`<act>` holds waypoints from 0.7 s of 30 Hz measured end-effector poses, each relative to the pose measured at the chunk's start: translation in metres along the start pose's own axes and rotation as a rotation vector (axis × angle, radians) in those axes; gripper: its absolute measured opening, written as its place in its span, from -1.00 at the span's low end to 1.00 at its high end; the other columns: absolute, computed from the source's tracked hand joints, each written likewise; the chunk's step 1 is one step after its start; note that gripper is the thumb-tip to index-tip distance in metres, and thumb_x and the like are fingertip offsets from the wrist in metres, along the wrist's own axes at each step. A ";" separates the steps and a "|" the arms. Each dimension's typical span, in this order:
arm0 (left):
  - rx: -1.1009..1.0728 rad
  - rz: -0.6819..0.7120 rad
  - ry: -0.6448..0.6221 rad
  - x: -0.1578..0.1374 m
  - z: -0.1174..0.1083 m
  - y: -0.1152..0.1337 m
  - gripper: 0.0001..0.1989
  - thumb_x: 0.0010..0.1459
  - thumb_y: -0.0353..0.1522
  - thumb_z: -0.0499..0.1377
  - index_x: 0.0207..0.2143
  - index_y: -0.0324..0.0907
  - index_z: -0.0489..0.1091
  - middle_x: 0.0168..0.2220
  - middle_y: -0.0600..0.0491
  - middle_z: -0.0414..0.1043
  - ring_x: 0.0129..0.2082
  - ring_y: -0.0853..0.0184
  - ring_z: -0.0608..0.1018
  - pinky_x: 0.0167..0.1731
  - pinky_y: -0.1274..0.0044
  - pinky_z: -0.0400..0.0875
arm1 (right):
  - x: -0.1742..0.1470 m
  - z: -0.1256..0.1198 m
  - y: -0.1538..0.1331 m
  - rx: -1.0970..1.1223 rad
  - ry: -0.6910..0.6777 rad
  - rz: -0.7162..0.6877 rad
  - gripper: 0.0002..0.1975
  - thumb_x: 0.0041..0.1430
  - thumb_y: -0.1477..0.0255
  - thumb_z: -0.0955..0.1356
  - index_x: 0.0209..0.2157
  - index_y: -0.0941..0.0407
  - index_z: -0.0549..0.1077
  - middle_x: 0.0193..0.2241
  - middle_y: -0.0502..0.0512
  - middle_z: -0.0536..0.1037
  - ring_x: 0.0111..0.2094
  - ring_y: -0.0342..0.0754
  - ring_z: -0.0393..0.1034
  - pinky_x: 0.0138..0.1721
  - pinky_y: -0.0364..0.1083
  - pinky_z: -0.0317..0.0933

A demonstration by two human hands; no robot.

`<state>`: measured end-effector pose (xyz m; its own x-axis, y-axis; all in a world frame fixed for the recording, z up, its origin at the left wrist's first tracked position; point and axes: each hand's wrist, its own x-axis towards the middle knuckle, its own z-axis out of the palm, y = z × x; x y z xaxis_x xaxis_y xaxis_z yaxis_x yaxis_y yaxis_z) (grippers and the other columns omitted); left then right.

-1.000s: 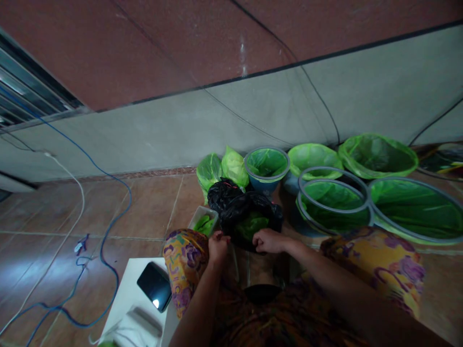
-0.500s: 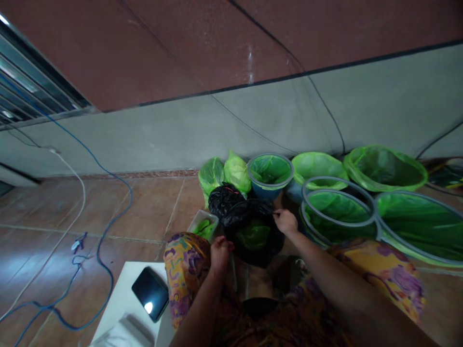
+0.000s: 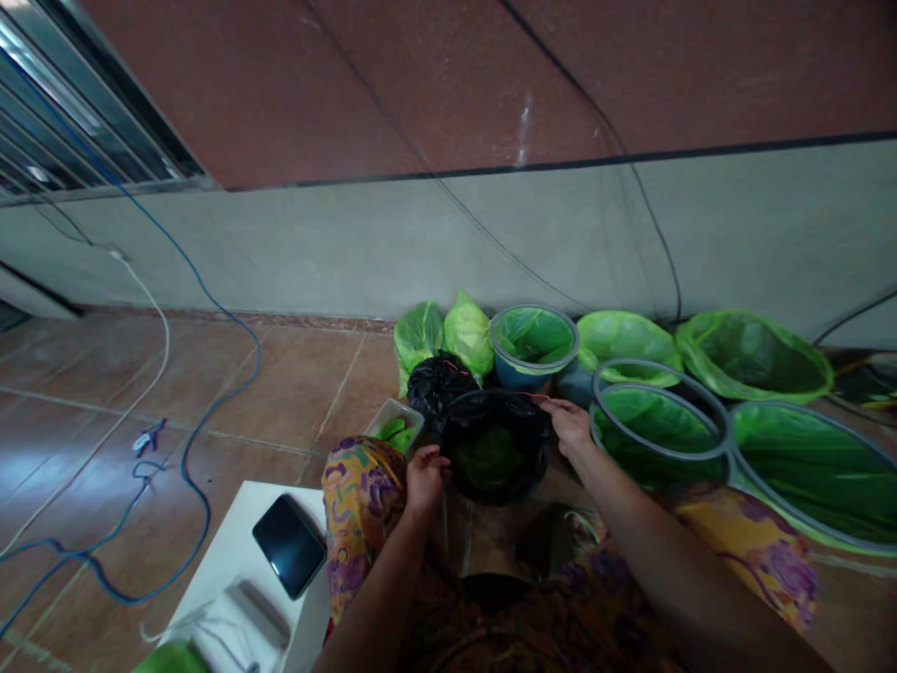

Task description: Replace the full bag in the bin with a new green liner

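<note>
A black plastic bag (image 3: 459,416) stands open in front of me, forming a round mouth with something green (image 3: 495,456) dimly visible inside. My right hand (image 3: 569,425) is closed in a pinch at the bag's right rim, on a thin red drawstring (image 3: 533,396). At the left rim is my left hand (image 3: 426,477), its fingers curled together; what they grip, if anything, is too small to make out. A clear plastic tub (image 3: 384,417) with green leafy pieces (image 3: 396,434) sits just beyond my left knee.
Behind the bag lie a bundled black bag (image 3: 435,383) and green bags (image 3: 468,336). Several bins lined with green bags, including a blue one (image 3: 529,376), stand to the right along the wall. A phone (image 3: 290,545) rests on a white surface (image 3: 228,528); a blue cable (image 3: 217,402) crosses the floor.
The black bag's mouth has become rounder and more open. My right hand has shifted slightly right, and the red drawstring now shows at its fingertips. The camera view has tilted a little.
</note>
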<state>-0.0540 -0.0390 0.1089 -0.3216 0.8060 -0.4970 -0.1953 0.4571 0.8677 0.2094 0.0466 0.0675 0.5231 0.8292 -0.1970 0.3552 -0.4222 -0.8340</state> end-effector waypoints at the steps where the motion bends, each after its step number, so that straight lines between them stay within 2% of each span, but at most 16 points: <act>1: -0.018 -0.005 0.002 -0.001 0.000 0.005 -0.69 -0.12 -0.38 0.18 -0.25 -0.24 0.36 -0.56 0.14 0.44 -0.67 0.47 0.41 -0.58 0.58 0.33 | 0.001 -0.004 -0.005 0.053 0.002 -0.001 -0.66 0.08 0.27 0.29 -0.29 0.22 0.55 -0.43 0.20 0.62 -0.40 0.03 0.50 -0.45 -0.09 0.33; 6: -0.114 0.040 -0.058 -0.009 0.003 0.044 -0.65 -0.15 -0.36 0.23 -0.22 -0.25 0.38 -0.51 0.11 0.46 -0.64 0.49 0.42 -0.56 0.59 0.33 | 0.007 -0.026 -0.040 0.105 -0.069 -0.104 -0.81 0.04 0.33 0.33 -0.42 0.16 0.49 -0.44 0.16 0.58 -0.40 -0.02 0.45 -0.32 -0.09 0.31; 11: -0.128 0.119 -0.189 -0.013 0.012 0.071 -0.64 -0.11 -0.28 0.27 -0.22 -0.23 0.41 -0.47 0.09 0.47 -0.56 0.49 0.46 -0.46 0.58 0.39 | 0.004 -0.037 -0.085 -0.019 -0.202 -0.392 -0.86 0.08 0.36 0.34 -0.39 0.14 0.50 -0.43 0.12 0.59 -0.39 -0.05 0.43 -0.31 -0.11 0.27; 15: -0.031 0.115 -0.191 -0.014 0.013 0.080 -0.70 -0.10 -0.28 0.27 -0.29 -0.25 0.42 -0.51 0.10 0.45 -0.60 0.49 0.43 -0.53 0.59 0.34 | -0.010 -0.041 -0.108 -0.146 -0.371 -0.419 -0.90 0.06 0.46 0.32 -0.45 0.15 0.48 -0.52 0.06 0.56 -0.48 -0.09 0.40 -0.39 -0.14 0.23; 18: 0.024 0.192 -0.277 -0.015 0.015 0.090 -0.73 -0.06 -0.30 0.24 -0.27 -0.24 0.45 -0.48 0.07 0.48 -0.56 0.46 0.47 -0.50 0.59 0.37 | -0.021 -0.048 -0.118 -0.078 -0.455 -0.447 -0.88 0.11 0.42 0.30 -0.40 0.14 0.46 -0.51 0.03 0.55 -0.54 -0.13 0.40 -0.43 -0.16 0.23; 21: 0.146 0.238 -0.338 -0.013 0.023 0.102 -0.82 -0.05 -0.36 0.22 -0.34 -0.25 0.47 -0.53 0.09 0.44 -0.60 0.46 0.45 -0.56 0.60 0.33 | -0.030 -0.052 -0.125 -0.065 -0.543 -0.404 -0.89 0.10 0.42 0.30 -0.43 0.14 0.42 -0.56 0.01 0.51 -0.57 -0.13 0.40 -0.50 -0.18 0.21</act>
<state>-0.0486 0.0058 0.2040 -0.0158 0.9621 -0.2724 -0.0114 0.2722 0.9622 0.1891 0.0553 0.2043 -0.1181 0.9856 -0.1212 0.4954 -0.0473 -0.8674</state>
